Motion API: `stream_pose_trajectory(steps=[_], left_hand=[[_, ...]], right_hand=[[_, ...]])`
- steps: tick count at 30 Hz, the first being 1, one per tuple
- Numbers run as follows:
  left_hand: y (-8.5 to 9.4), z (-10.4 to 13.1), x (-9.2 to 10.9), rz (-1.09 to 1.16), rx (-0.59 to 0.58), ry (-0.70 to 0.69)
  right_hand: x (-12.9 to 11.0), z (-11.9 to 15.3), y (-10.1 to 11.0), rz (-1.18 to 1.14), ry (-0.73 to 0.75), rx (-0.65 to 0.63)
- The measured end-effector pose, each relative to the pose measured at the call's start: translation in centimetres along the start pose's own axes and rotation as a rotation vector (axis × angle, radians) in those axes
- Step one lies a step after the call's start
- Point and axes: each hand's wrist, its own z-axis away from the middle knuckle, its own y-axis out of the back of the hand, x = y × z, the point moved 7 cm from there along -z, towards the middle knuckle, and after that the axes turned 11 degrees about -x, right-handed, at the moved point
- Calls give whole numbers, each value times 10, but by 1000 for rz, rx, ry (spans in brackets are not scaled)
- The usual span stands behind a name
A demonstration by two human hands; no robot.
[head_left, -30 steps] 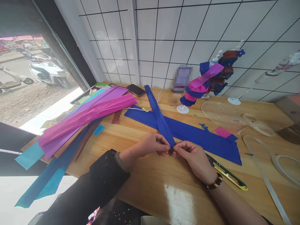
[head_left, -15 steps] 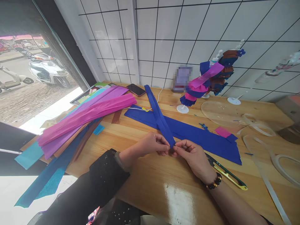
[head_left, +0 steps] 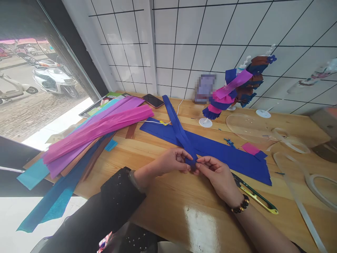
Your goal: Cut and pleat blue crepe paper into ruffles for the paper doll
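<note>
A long folded strip of blue crepe paper (head_left: 177, 123) runs from the back of the table down to my fingers. Its near end is pinched between the fingertips of my left hand (head_left: 177, 161) and my right hand (head_left: 214, 174), which almost meet. Beneath the strip lies a wider sheet of blue crepe paper (head_left: 223, 154), stretching off to the right. By my right wrist rests a green and yellow utility knife (head_left: 259, 198). The fingers partly cover the strip's near end, so the exact fold there is hidden.
Pink crepe strips (head_left: 105, 128) lie at left with purple, brown and teal ones, some overhanging the edge. A phone (head_left: 153, 101) lies behind. Paper-decorated stands (head_left: 223, 93) rise at back right, near a clear disc (head_left: 246, 127) and a roll of whitish tape (head_left: 322, 189).
Around the strip's near end, my left fingers have spread apart slightly, and more of the blue end shows between my hands. My right hand stays nearly still.
</note>
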Motion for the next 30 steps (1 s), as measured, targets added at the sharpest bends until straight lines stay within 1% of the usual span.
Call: stream_pose_trajectory(steps=[3, 5, 10, 14, 19, 23, 30], left_hand=[[-2, -1, 4, -6, -13, -40], [-3, -1, 4, 9, -13, -41], [-3, -2, 1, 27, 6, 3], [-4, 0, 0, 59, 8, 38], [-2, 1, -1, 93, 44, 59], [-3, 1, -2, 102, 41, 51], [0, 1, -3, 86, 62, 37]], right_hand=[[-3, 1, 2, -24, -1, 36], [-4, 3, 2, -42, -3, 49], [-7, 4, -1, -66, 12, 44], [-9, 4, -2, -25, 13, 56], [-6, 3, -4, -10, 22, 19], [-4, 3, -6, -25, 14, -21], [-5, 3, -7, -34, 1, -11]])
